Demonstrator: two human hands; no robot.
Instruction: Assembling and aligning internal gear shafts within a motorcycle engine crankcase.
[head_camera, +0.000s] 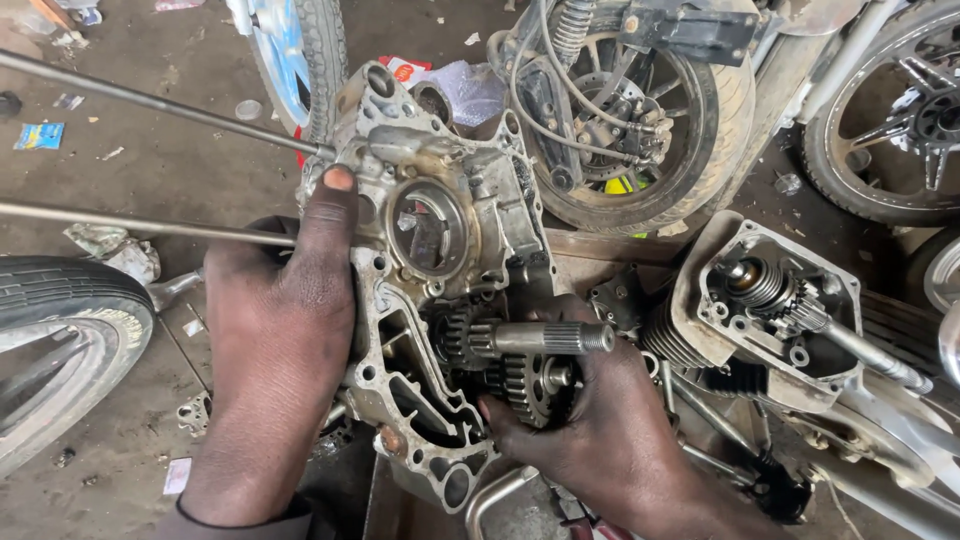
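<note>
A grimy aluminium engine crankcase half stands on edge in the middle, its open side towards me. My left hand grips its left rim, thumb up on the casting. My right hand is closed on a cluster of transmission gears seated in the lower part of the case. A splined shaft sticks out to the right just above those fingers. Two long thin steel studs run off from the case to the left.
A second engine part with a gear and shaft lies at the right. Motorcycle wheels stand behind, at the far right and at the left. Dirty concrete floor with scraps of litter.
</note>
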